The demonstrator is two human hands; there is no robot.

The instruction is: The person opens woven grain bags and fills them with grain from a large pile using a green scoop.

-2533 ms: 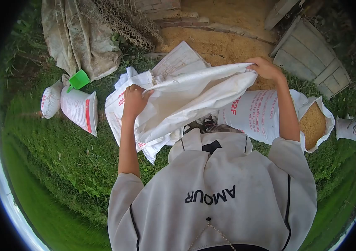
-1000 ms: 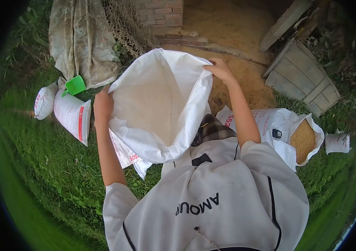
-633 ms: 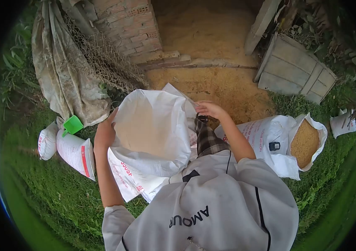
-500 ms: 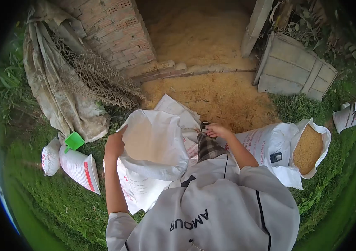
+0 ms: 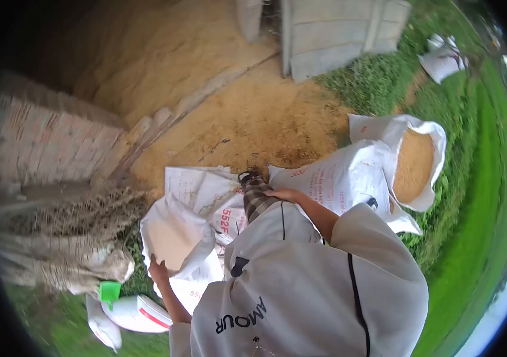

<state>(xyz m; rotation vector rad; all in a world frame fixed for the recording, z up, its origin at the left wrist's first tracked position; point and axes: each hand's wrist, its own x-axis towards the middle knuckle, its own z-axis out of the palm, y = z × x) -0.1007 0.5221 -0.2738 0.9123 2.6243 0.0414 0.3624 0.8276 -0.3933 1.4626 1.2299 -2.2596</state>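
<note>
An open white sack (image 5: 173, 238) with pale, fine contents stands at lower left. My left hand (image 5: 158, 271) is closed on its rim on the near left side. My right hand (image 5: 281, 194) rests by the plaid shorts (image 5: 257, 199), fingers together; whether it holds anything is hidden. To the right, a white sack with red print (image 5: 331, 178) leans beside another open sack (image 5: 438, 143) full of golden-brown grain (image 5: 413, 166).
A brick wall (image 5: 51, 140) and netting (image 5: 86, 217) are at left. Below them a green scoop (image 5: 110, 291) lies by a closed sack (image 5: 140, 314). A grey panel (image 5: 331, 35) stands at the top; husk-covered ground (image 5: 235, 131) spreads ahead.
The view has swung to the right, so the scene is rotated. My right hand has drawn back against the shorts. My left hand remains on the sack's rim, now lower in view.
</note>
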